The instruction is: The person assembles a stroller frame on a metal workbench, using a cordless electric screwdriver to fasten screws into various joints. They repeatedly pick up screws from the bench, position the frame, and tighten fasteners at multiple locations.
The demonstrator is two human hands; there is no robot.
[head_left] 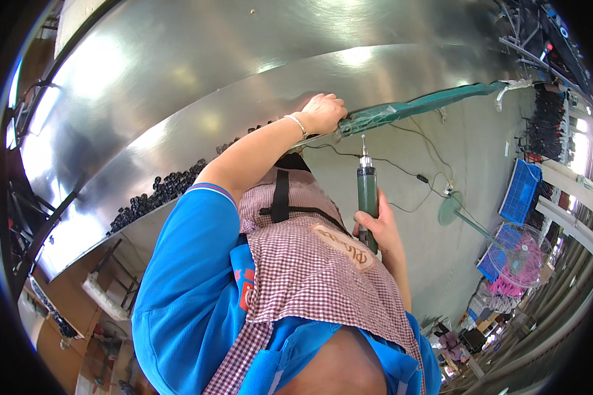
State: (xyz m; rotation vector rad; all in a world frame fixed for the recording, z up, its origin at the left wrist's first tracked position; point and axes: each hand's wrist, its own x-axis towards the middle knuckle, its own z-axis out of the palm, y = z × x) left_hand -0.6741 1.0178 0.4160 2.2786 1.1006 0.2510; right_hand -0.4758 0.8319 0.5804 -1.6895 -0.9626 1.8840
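Note:
My right hand point(382, 227) is wrapped round a dark green and black electric screwdriver point(367, 194), held upright with its metal bit pointing away from me. Just beyond the bit runs a long green bundle point(415, 105) of folded cloth, partly in clear plastic, along the table's near edge toward the right. At its left end my left hand point(324, 113) is closed, fingers curled down; what they grip is hidden beneath them. Many small black parts point(168, 187) lie in a row along the table edge, left of my left forearm.
The shiny metal table point(244, 72) spreads across the far side. Cables point(402, 168) trail over the floor at right. A pink fan point(520, 257), blue crates point(520, 191) and hanging black parts point(547, 122) stand farther right. Racks and boards point(105, 296) are at lower left.

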